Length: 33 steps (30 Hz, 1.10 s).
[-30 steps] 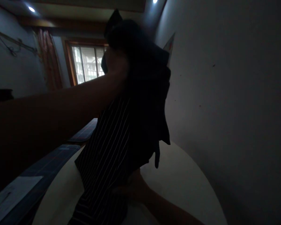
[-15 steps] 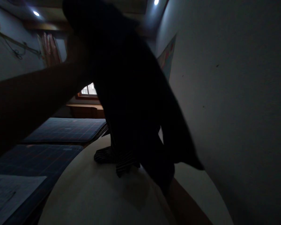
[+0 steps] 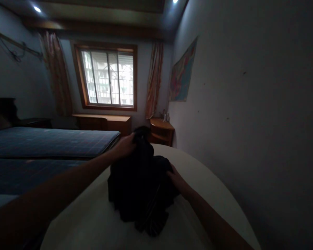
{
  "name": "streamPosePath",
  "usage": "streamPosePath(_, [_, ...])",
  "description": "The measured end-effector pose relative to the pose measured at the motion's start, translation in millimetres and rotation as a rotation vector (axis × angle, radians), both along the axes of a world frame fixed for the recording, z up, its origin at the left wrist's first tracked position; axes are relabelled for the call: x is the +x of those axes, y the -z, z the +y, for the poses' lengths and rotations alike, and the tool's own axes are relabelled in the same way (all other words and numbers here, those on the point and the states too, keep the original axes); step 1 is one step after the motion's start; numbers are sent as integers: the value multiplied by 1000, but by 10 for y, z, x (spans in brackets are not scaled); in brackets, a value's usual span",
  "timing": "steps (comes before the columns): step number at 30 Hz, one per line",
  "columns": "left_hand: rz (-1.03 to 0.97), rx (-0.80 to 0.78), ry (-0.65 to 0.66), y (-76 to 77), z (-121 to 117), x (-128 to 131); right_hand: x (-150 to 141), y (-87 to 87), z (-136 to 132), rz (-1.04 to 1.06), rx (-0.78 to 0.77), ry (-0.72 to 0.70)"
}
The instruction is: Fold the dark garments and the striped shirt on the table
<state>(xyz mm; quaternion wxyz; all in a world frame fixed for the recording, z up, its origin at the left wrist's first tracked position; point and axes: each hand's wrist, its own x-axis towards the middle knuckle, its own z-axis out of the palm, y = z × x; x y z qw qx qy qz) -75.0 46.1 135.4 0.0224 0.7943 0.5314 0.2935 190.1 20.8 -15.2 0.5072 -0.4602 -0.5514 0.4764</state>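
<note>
A dark, almost black garment point(image 3: 135, 184) is bunched up on the pale round table point(image 3: 198, 166), and its exact kind cannot be made out in the dim light. Thin light stripes show on a part point(image 3: 153, 220) that hangs toward me. My left hand point(image 3: 126, 145) grips the raised upper end of the cloth, with its fingertips lost in the folds. On the right side, my right hand point(image 3: 177, 178) is closed on the edge of the same garment, its fingers partly hidden by fabric.
Beds with blue checked mattresses point(image 3: 54, 140) lie along the left. A wooden desk point(image 3: 117, 118) stands below the window, and a small corner shelf point(image 3: 163, 124) holds little items behind the table. The wall point(image 3: 250, 121) runs close on the right.
The garment, held high across my view before, has come down onto the table in a bunch. My left hand has dropped with it; my right hand has moved up beside the cloth.
</note>
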Motion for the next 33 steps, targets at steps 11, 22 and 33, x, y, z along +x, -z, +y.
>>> streamPosePath(11, [435, -188, 274, 923, -666, 322, -132, 190, -659, -158, -8, -308])
streamPosePath(22, [477, -84, -196, 1251, 310, 57, -907, 222, 734, -504, 287, -171])
streamPosePath(33, [489, -196, -296, 1219, 1282, -395, -588, 354, 727, -1179, 283, -68])
